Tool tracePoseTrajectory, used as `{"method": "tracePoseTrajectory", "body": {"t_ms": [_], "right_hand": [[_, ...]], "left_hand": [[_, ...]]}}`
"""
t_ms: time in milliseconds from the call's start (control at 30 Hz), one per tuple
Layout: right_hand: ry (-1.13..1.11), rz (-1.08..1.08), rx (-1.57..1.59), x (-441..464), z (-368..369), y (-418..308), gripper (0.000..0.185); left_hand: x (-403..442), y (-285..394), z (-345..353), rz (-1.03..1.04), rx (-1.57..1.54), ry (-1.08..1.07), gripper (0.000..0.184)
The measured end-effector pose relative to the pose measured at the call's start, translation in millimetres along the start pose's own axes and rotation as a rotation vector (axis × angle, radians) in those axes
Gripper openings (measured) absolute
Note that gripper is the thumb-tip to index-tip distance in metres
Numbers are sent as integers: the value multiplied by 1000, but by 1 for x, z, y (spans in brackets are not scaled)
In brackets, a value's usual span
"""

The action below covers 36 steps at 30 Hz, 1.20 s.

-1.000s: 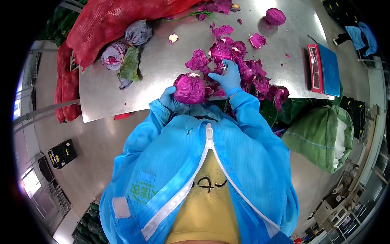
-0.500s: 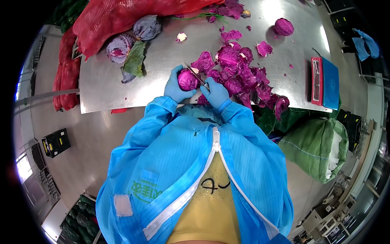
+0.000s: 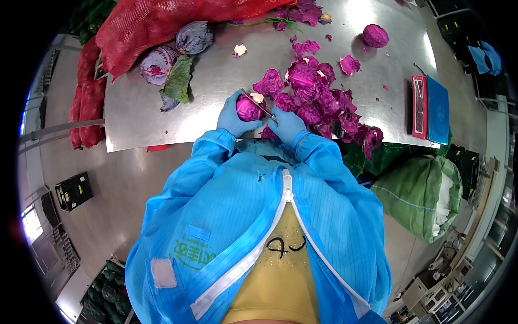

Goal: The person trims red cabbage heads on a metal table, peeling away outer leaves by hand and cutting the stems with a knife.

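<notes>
"You're bending both arms in front of your body — your left arm (image 3: 202, 154) and your right arm (image 3: 326, 156) are angling inward."

"Yes, and your gloved left hand (image 3: 232, 117) is cupping, its fingers (image 3: 234, 99) pointing forward, its thumb (image 3: 249, 126) reaching inward."

"Meanwhile, your gloved right hand (image 3: 287, 126) is gripping — you're curling it closed and pointing it forward and to your left."

"You're holding both hands near each other, just apart."

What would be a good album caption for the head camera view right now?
Blue-gloved left hand steadies a round purple cabbage while the blue-gloved right hand holds a thin metal knife against it.
</notes>
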State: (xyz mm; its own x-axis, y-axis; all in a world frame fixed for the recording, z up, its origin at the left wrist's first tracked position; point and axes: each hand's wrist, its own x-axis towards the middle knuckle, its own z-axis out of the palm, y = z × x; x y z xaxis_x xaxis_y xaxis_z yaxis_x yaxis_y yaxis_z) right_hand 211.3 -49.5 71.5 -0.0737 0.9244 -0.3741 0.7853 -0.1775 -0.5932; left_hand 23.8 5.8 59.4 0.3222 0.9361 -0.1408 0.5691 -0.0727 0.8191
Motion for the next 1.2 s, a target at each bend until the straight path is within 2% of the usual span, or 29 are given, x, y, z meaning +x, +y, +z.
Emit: {"method": "tracePoseTrajectory", "body": {"t_ms": [300,367,467,500,533,567,667,700,767,800,867,900,967,1033,1100,1133,1200], "right_hand": [[109,-30,-29,5,2,1,24],[41,58,-30,5,2,-1,26],[6,155,-107,26,9,21,29],[29,212,-98,39,2,23,30],[61,175,-82,39,1,24,30],[97,133,-72,43,-4,26,31],[178,104,46,32,-6,22,34],[165,153,146,27,-8,23,34],[207,15,318,29,7,35,39],[203,21,318,24,14,32,39],[179,-3,727,20,24,24,47],[177,-3,724,18,21,23,47],[16,-28,636,14,13,21,52],[-9,-63,628,15,17,25,52],[-78,-121,562,10,18,27,53],[-89,-146,406,9,16,27,55],[-35,-198,327,9,22,27,56]], "left_hand": [[0,10,3,-48,101,27,103],[0,12,3,-82,108,15,101],[-7,9,8,-57,113,30,100],[-15,8,9,28,115,15,99],[-13,7,9,128,119,15,99],[-15,3,14,136,83,73,97],[-12,-21,13,283,-85,90,98],[-10,-27,17,308,-98,106,101],[-9,-38,21,302,-226,128,103],[-8,-34,22,292,-244,120,104],[-5,-36,29,316,-252,130,104],[-5,-34,31,335,-254,140,105],[-6,-32,30,356,-214,142,106],[-12,-29,25,307,59,178,107],[-17,-32,23,221,51,141,107],[-17,-35,21,205,-17,108,107],[-19,-36,20,183,-84,79,107]]}}
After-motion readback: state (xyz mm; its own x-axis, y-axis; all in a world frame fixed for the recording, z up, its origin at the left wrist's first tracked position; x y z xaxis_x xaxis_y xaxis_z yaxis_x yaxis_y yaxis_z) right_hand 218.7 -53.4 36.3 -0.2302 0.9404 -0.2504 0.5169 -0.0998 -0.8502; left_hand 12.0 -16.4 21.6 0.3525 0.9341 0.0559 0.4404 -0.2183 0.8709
